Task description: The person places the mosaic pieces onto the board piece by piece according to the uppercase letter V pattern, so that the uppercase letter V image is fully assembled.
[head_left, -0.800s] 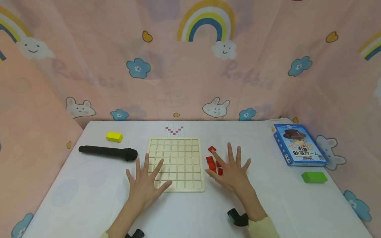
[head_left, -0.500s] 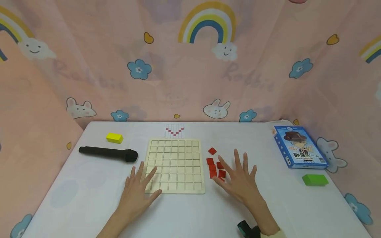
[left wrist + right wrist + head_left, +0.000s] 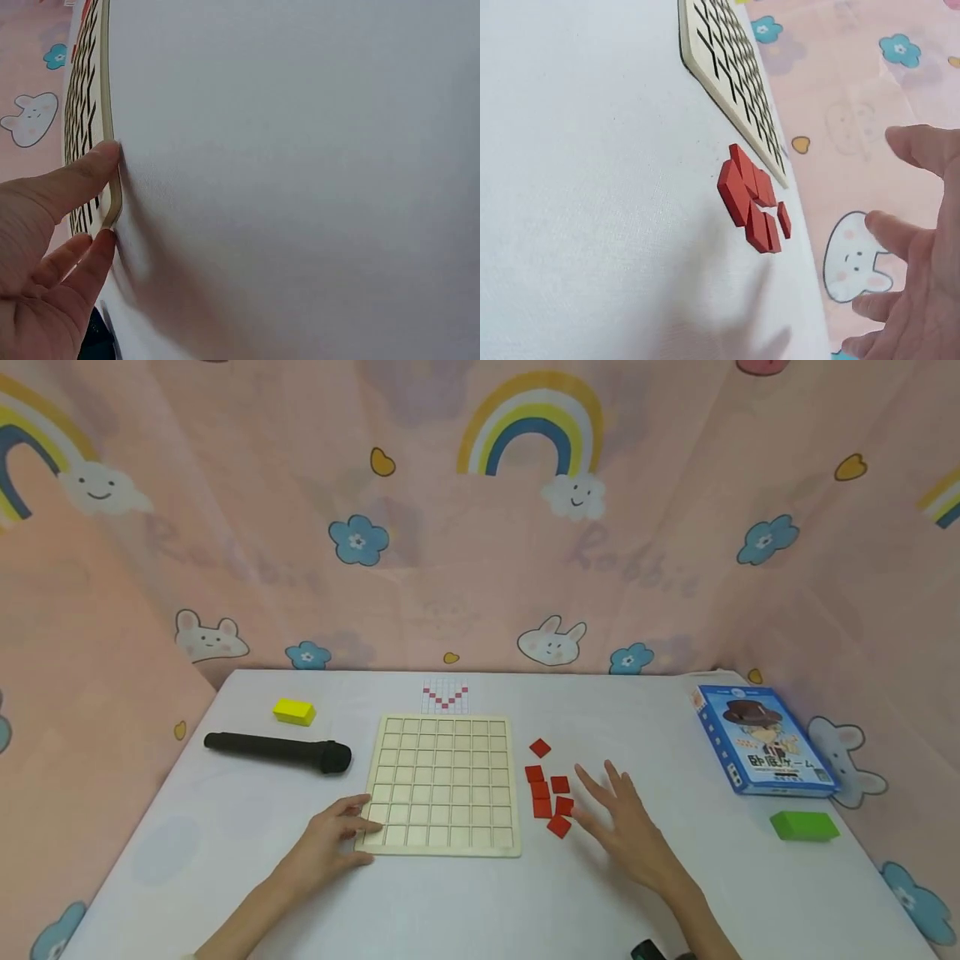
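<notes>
Head view: left hand (image 3: 330, 839) on wooden grid board (image 3: 444, 783)

Legible text is scarce. The pink backdrop cloth (image 3: 480, 568), far beyond both hands, carries a faint repeated printed word that appears to read "Rabbit"; its last letters are too pale to confirm. The blue box (image 3: 765, 741), well to the right of the right hand (image 3: 626, 831) at the table edge, bears a line of East Asian characters on its cover below a cartoon figure; individual characters are too small to read. Nothing legible appears in either wrist view.
</notes>
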`<state>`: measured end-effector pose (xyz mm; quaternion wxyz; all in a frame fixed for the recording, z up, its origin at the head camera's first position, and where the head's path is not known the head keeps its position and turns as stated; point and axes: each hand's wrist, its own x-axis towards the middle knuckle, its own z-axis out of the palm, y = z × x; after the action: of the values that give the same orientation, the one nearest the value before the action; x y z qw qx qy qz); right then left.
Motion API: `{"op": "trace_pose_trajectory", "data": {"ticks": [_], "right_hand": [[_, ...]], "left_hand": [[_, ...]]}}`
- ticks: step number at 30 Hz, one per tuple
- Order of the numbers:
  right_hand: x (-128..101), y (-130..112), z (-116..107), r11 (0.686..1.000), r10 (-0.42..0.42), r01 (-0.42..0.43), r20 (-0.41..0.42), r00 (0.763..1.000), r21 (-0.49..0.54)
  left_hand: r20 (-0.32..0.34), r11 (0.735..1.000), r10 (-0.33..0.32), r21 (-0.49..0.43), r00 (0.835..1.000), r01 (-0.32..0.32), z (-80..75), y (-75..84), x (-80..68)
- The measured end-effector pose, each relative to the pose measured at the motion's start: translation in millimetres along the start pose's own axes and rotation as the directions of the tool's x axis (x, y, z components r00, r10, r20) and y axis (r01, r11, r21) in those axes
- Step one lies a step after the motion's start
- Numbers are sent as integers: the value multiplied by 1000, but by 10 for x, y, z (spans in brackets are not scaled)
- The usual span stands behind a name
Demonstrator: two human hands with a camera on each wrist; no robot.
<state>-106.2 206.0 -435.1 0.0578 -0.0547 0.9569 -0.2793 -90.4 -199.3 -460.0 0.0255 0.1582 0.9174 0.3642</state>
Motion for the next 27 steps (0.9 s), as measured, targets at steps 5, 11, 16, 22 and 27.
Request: {"op": "trace_pose_trajectory", "data": {"ticks": [5,11,16,22,27], "right_hand": [[38,114,11,976,-46,57,-59,997,210],[123,260,2,915,-28,43,-44,999,401],[256,377,-18,906,-55,70,-47,997,417],[558,555,-44,875,-183,176,-29,983,450],[869,635,-72,866,-259,223,21,966,448]], "left_hand": [[-4,994,2,-109,1000,-2,-24,-53,47],[-43,980,11,-199,999,-19,-24,-90,47],[-54,983,1,-182,999,-11,-39,-104,53],[-25,980,-8,-197,1000,3,-51,-114,72],[-17,985,-9,-174,1000,6,-45,-117,79]]}}
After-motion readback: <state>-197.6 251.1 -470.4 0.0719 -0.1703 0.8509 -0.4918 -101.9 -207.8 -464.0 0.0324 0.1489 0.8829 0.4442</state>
